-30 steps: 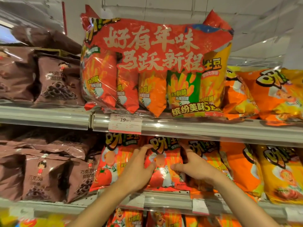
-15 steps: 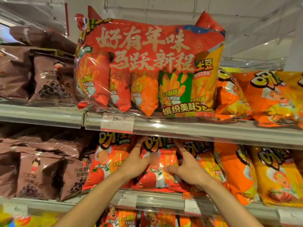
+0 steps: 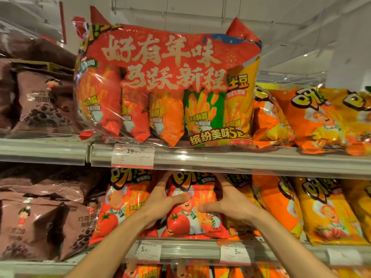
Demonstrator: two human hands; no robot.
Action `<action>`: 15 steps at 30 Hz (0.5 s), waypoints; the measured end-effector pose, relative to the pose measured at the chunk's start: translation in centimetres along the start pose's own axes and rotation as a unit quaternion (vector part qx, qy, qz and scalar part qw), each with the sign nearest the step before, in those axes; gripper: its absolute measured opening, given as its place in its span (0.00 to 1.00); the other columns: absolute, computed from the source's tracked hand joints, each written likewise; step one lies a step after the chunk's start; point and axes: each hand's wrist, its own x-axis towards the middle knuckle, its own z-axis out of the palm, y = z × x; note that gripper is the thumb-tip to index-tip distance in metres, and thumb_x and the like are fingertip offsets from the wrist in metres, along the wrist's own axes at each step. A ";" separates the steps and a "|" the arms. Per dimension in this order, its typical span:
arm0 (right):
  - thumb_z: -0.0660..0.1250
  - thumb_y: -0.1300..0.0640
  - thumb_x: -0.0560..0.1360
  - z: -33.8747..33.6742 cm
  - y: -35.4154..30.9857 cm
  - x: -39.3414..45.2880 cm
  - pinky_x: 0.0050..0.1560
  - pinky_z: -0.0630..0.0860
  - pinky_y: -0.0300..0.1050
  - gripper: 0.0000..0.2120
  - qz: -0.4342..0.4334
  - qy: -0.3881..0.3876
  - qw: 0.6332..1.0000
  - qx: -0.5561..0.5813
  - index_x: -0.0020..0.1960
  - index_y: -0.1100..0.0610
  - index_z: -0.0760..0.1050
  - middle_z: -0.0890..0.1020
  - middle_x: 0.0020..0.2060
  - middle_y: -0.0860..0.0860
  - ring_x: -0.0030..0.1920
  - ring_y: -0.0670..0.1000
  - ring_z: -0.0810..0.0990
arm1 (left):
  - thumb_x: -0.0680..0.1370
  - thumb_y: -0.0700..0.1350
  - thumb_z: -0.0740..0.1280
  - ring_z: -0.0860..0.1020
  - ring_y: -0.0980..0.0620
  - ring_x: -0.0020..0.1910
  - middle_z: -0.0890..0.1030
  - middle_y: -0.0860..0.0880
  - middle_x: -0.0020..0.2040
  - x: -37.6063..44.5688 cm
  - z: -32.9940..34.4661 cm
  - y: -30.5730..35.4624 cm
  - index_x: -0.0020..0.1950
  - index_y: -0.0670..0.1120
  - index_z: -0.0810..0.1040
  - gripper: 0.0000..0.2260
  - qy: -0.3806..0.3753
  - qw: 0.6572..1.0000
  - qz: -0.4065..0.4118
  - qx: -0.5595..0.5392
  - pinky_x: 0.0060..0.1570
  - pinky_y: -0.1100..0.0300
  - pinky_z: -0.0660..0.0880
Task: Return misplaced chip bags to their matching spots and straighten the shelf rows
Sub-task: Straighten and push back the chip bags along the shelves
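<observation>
A red tomato chip bag (image 3: 191, 215) stands upright in the middle shelf row. My left hand (image 3: 163, 200) grips its left edge, thumb across the front and fingers behind. My right hand (image 3: 228, 203) holds its right edge the same way. Another red tomato bag (image 3: 120, 203) stands just left of it. Orange bags (image 3: 279, 205) and yellow bags (image 3: 329, 211) continue the row to the right. A large red multipack (image 3: 166, 85) sits on the shelf above.
Brown chocolate snack bags (image 3: 38, 223) fill the left of the middle shelf and the upper shelf (image 3: 40, 101). The upper shelf rail (image 3: 241, 159) hangs close over my hands. Price tags (image 3: 133, 156) clip to the rails. More red bags (image 3: 144, 271) show below.
Both hands have slid up and further back along the sides of the red tomato bag, fingers now tucked behind it under the upper rail. The bag stands straighter.
</observation>
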 end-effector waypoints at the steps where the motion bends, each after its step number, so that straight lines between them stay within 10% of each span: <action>1: 0.81 0.39 0.61 -0.1 -0.1 0.0 0.59 0.70 0.35 0.53 0.001 0.001 1.000 0.001 0.77 0.44 0.56 0.68 0.73 0.45 0.66 0.46 0.70 | 0.69 0.45 0.79 0.70 0.68 0.58 0.71 0.68 0.57 0.1 -0.2 -0.1 0.67 0.64 0.63 0.35 -0.003 1.000 0.001 0.004 0.47 0.78 0.68; 15: 0.82 0.37 0.55 0.0 -0.1 0.3 0.61 0.72 0.43 0.53 0.040 0.016 0.998 0.042 0.73 0.45 0.62 0.72 0.66 0.45 0.64 0.46 0.72 | 0.59 0.51 0.82 0.65 0.56 0.72 0.68 0.57 0.72 0.6 -1.3 -1.0 0.76 0.62 0.60 0.50 -0.038 0.999 0.002 0.022 0.65 0.64 0.67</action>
